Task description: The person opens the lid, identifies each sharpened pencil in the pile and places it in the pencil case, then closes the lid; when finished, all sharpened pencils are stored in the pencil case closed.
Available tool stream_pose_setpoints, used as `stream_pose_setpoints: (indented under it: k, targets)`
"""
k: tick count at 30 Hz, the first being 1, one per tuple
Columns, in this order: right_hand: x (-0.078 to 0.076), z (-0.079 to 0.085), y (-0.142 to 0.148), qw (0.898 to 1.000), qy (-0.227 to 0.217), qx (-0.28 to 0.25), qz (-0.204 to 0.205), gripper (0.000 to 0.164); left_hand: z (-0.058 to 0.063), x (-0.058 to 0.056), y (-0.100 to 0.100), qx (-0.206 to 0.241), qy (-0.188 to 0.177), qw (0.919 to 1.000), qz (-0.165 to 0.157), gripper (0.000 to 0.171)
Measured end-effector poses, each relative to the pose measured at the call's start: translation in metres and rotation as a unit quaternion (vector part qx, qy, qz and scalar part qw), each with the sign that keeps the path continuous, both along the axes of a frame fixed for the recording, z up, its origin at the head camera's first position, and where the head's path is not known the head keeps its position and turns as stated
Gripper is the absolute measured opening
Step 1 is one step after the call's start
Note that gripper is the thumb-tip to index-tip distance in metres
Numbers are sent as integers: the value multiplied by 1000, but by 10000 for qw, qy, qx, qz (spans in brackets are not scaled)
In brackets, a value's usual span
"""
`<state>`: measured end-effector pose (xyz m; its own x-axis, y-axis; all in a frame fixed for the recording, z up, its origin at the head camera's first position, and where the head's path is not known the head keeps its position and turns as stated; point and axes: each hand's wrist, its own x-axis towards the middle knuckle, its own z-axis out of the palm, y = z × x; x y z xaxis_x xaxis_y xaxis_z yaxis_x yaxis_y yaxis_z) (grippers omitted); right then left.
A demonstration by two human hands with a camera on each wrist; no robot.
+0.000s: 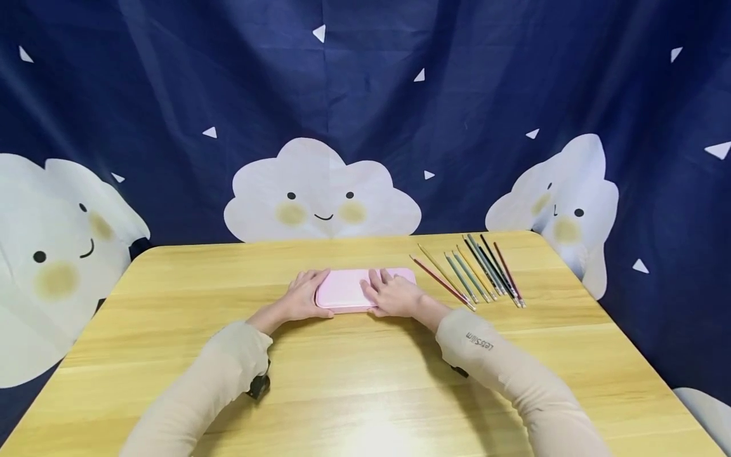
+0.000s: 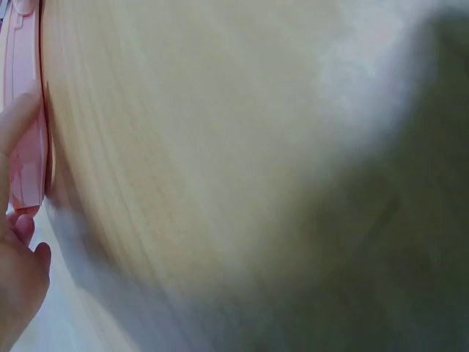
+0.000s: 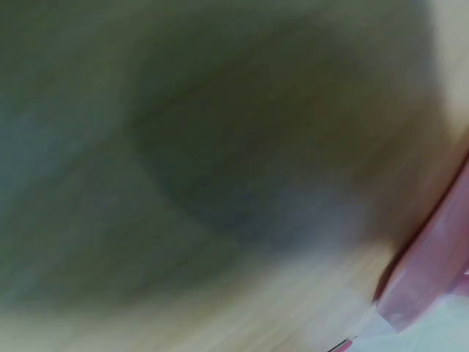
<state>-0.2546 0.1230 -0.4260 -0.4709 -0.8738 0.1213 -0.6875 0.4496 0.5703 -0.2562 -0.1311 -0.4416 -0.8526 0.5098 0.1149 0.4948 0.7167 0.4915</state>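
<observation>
A pink, box-shaped pencil case (image 1: 346,287) lies flat on the table with its lid down. My left hand (image 1: 299,298) grips its left end, the thumb along the front side and the fingers toward the back. Over the right half of the lid sits my right hand (image 1: 395,296), fingers bent on top and thumb at the front edge. In the left wrist view the case's front side (image 2: 28,154) runs down the left edge, under my left thumb. Only a corner of the pencil case (image 3: 429,279) shows in the right wrist view; the right hand is mostly out of it.
Several pencils (image 1: 485,270) in red, yellow, green and dark colours lie loosely side by side to the right of the case. The wooden table (image 1: 354,374) ends at the back against a dark blue curtain (image 1: 365,82) with cloud prints.
</observation>
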Motion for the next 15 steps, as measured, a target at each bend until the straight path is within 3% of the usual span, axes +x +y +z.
stream_pose_setpoints:
  k: [3,6,12,15]
  targets:
    - [-1,-5,-1,9981,531,-37,300,55,0,2,-1,-54,-8,10000,-4,96]
    - [-2,-9,-1,9961,752,-89,451,54,0,3,-1,-98,12,10000,-6,96]
    - [-4,-8,1,9939,800,-289,702,53,0,4,0,-134,-18,9999,-5,96]
    - [-5,-3,3,9950,609,-304,726,54,0,2,0,-100,-17,9999,-26,96]
